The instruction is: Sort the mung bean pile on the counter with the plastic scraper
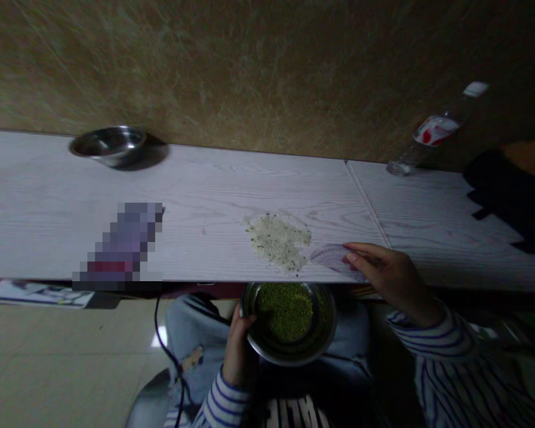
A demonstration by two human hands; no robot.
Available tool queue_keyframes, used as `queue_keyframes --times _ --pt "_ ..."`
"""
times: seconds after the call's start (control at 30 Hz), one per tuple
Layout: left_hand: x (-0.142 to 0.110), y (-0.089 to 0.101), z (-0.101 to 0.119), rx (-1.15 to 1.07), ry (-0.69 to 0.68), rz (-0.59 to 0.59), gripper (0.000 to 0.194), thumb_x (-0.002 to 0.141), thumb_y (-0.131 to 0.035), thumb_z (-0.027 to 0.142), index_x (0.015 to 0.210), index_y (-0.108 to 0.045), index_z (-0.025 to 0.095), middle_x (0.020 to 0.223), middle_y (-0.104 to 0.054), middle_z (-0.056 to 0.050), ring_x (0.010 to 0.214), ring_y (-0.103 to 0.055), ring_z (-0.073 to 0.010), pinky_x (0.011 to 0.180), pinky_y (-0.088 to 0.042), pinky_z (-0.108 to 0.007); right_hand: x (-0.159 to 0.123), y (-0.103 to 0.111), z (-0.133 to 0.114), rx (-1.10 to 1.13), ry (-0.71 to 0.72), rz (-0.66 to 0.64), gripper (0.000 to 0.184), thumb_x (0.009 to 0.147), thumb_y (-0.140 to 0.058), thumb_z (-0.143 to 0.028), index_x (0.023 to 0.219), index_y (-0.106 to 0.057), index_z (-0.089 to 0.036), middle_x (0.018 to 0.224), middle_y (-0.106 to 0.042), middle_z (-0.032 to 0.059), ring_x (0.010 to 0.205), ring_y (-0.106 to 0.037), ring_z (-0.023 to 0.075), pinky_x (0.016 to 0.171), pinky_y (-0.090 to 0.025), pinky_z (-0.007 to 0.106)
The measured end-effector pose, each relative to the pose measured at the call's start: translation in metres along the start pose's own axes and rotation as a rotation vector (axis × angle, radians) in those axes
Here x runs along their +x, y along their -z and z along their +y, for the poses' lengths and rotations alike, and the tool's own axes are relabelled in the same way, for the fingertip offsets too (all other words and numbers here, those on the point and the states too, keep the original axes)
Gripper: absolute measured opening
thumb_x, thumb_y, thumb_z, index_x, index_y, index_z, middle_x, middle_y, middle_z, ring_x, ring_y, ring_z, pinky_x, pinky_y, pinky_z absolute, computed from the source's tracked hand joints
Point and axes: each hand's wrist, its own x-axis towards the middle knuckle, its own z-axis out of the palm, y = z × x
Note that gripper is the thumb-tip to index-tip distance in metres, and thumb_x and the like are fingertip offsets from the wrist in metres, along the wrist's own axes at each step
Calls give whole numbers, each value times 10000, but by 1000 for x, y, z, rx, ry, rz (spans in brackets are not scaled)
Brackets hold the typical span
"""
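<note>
Grains white, loose; left grip clasping round metal bowl, right grip pinching clear curved protractor

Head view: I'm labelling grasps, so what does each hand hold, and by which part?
Left hand: the nearer metal bowl, by its left rim. Right hand: the clear protractor-like sheet, near its right end.
</note>
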Motion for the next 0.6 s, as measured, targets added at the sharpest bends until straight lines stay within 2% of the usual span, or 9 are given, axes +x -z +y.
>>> queue_keyframes --times 0.13,0.37,0.6 --pt "1 -1 1 -5 -18 8 511 656 -716 270 1167 -710 254 943 -758 -16 1172 -640 -312 1128 -386 -466 2 -8 1 33 -41 28 276 773 -677 -310 983 -787 -169 789 -804 76 658 -759 219 622 -623 316" --pt "0 2 0 7 6 43 571 649 -721 286 1217 -673 247 1064 -749 -40 1211 -612 -325 1109 -393 -481 -1 -26 -12 109 -43 -70 310 790 -656 -326 1009 -774 -142 837 -804 105 669 -762 226 623 -632 329" --pt "1 -1 2 13 -13 35 554 660 -705 276 1212 -676 244 934 -757 -24 1133 -662 -317 1122 -380 -484 -4 -26 -11 70 16 -59 314 813 -661 -337 1033 -788 -152 861 -810 99 694 -768 222 655 -635 331"
